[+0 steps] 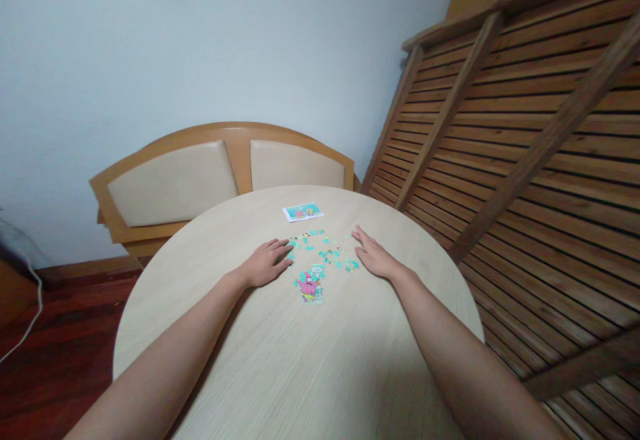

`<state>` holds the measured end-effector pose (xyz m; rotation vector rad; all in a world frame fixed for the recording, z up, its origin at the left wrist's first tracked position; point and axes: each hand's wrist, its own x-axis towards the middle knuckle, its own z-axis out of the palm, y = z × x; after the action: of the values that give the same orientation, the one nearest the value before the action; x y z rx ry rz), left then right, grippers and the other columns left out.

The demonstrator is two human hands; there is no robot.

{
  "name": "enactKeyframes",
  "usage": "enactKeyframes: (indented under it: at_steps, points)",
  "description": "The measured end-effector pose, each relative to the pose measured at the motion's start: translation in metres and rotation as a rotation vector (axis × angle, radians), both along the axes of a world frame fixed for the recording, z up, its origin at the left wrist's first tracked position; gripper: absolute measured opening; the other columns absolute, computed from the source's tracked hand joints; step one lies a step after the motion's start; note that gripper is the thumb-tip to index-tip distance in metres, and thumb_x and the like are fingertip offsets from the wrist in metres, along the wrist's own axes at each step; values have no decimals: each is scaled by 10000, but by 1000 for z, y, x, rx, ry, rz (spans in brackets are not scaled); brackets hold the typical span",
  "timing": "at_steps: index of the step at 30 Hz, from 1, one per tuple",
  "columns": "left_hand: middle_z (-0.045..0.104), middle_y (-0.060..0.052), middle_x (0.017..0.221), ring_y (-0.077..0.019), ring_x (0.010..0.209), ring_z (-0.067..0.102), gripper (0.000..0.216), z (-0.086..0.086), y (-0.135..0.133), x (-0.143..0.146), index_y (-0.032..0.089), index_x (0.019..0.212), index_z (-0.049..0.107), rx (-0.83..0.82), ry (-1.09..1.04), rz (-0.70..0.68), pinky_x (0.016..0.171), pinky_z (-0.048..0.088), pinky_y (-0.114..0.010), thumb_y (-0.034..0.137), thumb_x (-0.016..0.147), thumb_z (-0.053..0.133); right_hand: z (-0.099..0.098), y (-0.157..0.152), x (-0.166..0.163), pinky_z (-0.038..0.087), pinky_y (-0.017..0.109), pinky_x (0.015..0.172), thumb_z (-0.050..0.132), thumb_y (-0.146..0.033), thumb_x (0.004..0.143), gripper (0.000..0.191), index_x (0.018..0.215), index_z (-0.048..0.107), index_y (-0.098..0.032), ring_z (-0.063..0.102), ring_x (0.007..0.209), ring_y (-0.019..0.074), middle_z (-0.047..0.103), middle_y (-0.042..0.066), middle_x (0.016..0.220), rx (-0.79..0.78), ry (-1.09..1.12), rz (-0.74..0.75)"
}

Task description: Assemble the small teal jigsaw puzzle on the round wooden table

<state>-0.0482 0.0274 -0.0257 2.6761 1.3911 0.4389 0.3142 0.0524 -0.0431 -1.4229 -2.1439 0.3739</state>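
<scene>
My left hand [267, 262] rests on the table with its fingers stretched out, at the left edge of a scatter of puzzle pieces [329, 255]. On the other side, my right hand [374, 253] lies with fingers apart beside the rightmost pieces. Neither hand holds anything. Between the hands and a little nearer to me is a joined part of the jigsaw puzzle [310, 285], showing a pink cartoon figure and a pale one. Beyond the loose turquoise pieces lies a picture card [303, 212] with pink and yellow cartoon figures.
The round pale wood table [280, 367] stands before a wooden headboard [239, 143] with two cream panels. A slatted wooden frame [500, 133] leans at the right. A white cable [39, 303] hangs at the left above a dark red floor [85, 320].
</scene>
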Motion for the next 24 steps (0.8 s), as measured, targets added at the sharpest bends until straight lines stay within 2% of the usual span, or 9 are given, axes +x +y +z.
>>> enactKeyframes:
  at_steps: [3, 8, 13, 16, 20, 24]
  points:
    - [448, -115, 1524, -303, 1414, 395, 582, 1, -1, 1, 173, 1429, 515, 0, 18, 3, 1192, 287, -474, 537, 997, 375, -1, 0, -2, 255, 513, 1213, 407, -265, 951, 662, 1576, 212, -172, 336, 1464, 264, 456, 126, 1525, -31, -58, -13]
    - [445, -126, 1524, -319, 1413, 395, 588, 3, -2, 1, 163, 1425, 519, 0, 28, 5, 1185, 298, -492, 537, 998, 367, 10, -8, -12, 386, 465, 1140, 447, -243, 943, 556, 1491, 394, -175, 542, 1298, 248, 600, 137, 1381, 23, 21, 89]
    - [445, -123, 1524, -314, 1413, 399, 584, 2, -2, 1, 175, 1418, 522, 6, 16, 8, 1180, 304, -494, 548, 996, 367, 25, -18, -21, 475, 422, 1034, 523, -282, 933, 342, 1229, 652, -171, 633, 1125, 252, 682, 130, 1214, 38, 24, 172]
    - [431, -131, 1533, -318, 1421, 384, 604, 1, -2, 1, 160, 1431, 507, 3, 24, 12, 1185, 296, -489, 553, 997, 357, 33, -22, -24, 484, 406, 999, 569, -315, 922, 257, 1084, 723, -187, 647, 1062, 245, 707, 110, 1132, 36, 1, 228]
    - [415, -128, 1544, -313, 1430, 372, 632, 2, -5, 2, 172, 1437, 496, 0, 10, 14, 1189, 289, -491, 593, 987, 358, 37, -25, -23, 484, 393, 983, 640, -364, 879, 262, 1044, 747, -191, 649, 1037, 245, 711, 103, 1098, 5, 5, 236]
    - [373, -156, 1563, -344, 1440, 349, 733, 7, -10, 4, 160, 1456, 465, -13, 14, 40, 1180, 289, -525, 678, 942, 391, 36, -24, -19, 491, 392, 966, 694, -470, 819, 394, 1097, 742, -195, 644, 1038, 257, 700, 97, 1109, -33, 0, 228]
